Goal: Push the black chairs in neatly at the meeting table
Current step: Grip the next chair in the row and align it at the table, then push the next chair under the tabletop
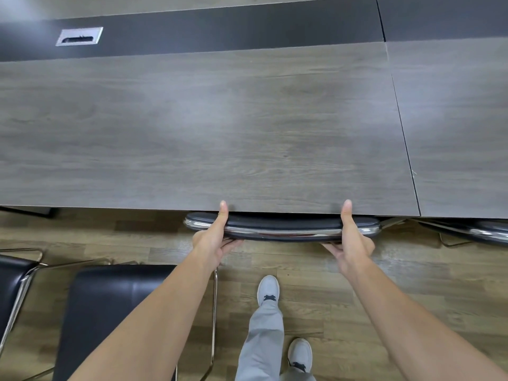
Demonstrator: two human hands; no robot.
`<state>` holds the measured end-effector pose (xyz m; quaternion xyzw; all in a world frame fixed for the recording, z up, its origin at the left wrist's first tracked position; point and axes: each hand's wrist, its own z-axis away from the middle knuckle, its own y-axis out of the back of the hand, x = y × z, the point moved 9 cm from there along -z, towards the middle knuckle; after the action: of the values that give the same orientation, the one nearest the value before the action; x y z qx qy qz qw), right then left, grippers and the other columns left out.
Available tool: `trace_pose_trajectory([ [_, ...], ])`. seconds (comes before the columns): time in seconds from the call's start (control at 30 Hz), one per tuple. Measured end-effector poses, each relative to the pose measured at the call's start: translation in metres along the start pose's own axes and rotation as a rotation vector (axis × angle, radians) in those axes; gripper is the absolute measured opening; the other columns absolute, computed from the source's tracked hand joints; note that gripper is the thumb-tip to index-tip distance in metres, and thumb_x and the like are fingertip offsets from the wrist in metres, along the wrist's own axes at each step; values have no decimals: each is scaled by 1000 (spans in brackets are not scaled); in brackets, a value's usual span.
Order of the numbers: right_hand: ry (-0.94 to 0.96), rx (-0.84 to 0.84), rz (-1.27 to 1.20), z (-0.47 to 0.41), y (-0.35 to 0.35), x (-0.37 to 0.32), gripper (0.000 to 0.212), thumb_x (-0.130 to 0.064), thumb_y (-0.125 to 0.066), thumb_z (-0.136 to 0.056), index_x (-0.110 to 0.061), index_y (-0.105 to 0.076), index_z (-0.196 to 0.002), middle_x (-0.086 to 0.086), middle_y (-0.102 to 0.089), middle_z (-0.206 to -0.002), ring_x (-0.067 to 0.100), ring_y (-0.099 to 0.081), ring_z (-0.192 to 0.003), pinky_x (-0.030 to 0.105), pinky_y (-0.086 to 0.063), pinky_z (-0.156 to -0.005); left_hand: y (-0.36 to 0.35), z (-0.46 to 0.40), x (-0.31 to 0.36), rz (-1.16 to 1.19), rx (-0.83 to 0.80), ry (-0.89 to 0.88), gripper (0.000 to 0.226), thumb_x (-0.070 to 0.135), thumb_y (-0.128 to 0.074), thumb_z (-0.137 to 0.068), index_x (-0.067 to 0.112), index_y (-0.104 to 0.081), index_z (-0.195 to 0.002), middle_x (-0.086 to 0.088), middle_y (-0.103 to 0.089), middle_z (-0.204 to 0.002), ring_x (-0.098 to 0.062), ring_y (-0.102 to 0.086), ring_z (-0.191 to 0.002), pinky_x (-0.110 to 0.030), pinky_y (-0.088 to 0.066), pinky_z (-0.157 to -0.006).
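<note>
A black chair with a chrome-edged backrest stands tucked against the near edge of the grey wood meeting table; only the top of its back shows. My left hand grips the left part of the backrest, thumb over the top and fingers beneath. My right hand grips the right part the same way. Another black chair with a chrome frame stands out from the table at the lower left, partly behind my left forearm.
A third black chair shows at the left edge, and a fourth chair's back sits at the table's edge on the right. A silver cable port lies in the table's dark centre strip. My feet stand on the wood floor.
</note>
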<state>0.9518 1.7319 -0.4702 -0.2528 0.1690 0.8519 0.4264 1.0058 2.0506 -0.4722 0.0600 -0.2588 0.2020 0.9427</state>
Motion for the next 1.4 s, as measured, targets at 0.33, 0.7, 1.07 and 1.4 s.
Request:
trace_pose_trajectory([
  [0.33,-37,-28,26,-3,2,9,77,-67,-78,-65,-6,-52,-104,8,-60,-117,24,-64,-106,47,-58,-88,5,-3,-8,12,31,24,65,50,-84,-69,4,-58,-107,-17,-71,-105,-31,-72,-94,-41,-61,-74],
  [0.7,24,26,4,22,17,0,74,-45,-76,-84,5,-47,-131,11,-54,-122,26,-59,-104,44,-50,-103,9,28,-8,-122,174,-89,72,55,-73,-83,-2,-48,-120,-5,-66,-108,-25,-71,-90,-38,-50,-99],
  [1.07,325,-141,255,98,34,-44,37,-47,-62,-92,-19,-58,-116,2,-55,-118,24,-54,-109,34,-39,-97,14,132,31,-341,185,-432,84,66,-50,-89,-2,-49,-137,-18,-64,-121,-35,-62,-112,-43,-45,-100],
  [1.4,685,-298,449,207,76,-63,55,-48,-51,-99,-23,-45,-148,-3,-49,-149,19,-44,-136,36,-35,-110,23,244,15,-491,71,-743,72,58,-44,-98,17,-30,-156,-3,-40,-156,-22,-39,-142,-41,-31,-116],
])
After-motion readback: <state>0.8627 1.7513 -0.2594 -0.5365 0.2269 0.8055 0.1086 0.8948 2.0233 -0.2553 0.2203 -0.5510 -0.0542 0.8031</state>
